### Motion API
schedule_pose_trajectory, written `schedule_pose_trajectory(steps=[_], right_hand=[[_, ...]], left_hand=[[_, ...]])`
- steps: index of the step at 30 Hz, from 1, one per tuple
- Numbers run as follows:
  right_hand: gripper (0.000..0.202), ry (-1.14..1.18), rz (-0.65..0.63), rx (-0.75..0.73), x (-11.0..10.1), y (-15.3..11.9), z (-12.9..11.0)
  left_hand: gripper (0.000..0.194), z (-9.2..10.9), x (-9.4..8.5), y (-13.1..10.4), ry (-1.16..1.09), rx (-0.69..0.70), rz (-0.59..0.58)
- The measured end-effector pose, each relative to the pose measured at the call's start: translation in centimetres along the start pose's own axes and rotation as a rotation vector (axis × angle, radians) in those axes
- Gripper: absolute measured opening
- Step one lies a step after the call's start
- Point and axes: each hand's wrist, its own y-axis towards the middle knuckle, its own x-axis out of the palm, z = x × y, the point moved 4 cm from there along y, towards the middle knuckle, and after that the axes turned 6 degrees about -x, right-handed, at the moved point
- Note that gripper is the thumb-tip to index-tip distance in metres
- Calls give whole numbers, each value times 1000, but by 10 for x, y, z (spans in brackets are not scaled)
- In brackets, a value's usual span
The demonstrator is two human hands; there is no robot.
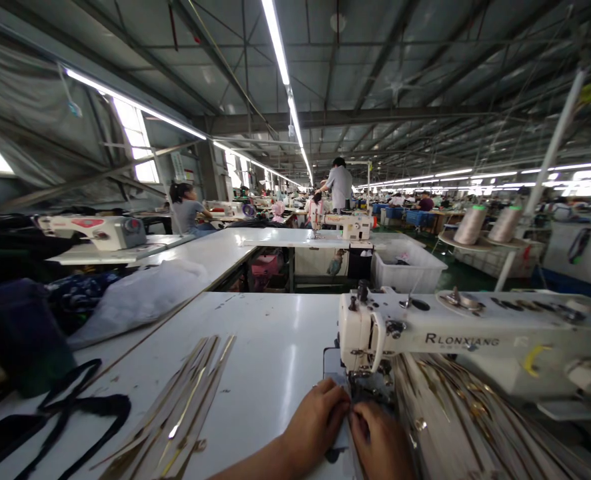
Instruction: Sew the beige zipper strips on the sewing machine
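My left hand [315, 423] is closed, its thumb and fingertips pinching a pale greyish strip [346, 443] in front of the needle area of the white sewing machine [415, 333]. Close beside it my right hand [381, 437] is also closed, with its fingertips at the same strip. The two hands almost touch. What lies right under the fingertips is hidden. A bundle of beige zipper tapes [185, 407] with shiny gold lines lies on the table to my left. More zipper tapes [455, 407], with gold-coloured metal pieces among them, are heaped under the machine arm to my right.
Black straps [95, 407] and a dark bin [23, 333] are at the left, near white sheer fabric [150, 293]. Thread cones [470, 225] stand behind the machine. Ahead are another sewing machine [350, 225], a white plastic crate [410, 263] and a standing person [339, 185].
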Motion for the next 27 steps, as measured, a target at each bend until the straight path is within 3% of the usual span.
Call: schedule_pose_trajectory(steps=[6, 27], right_hand=[[24, -3, 69, -9, 1, 0, -2], [21, -95, -1, -64, 14, -1, 9]], left_hand=[[17, 0, 1, 1, 7, -5, -6], [15, 0, 3, 4, -11, -34, -17]])
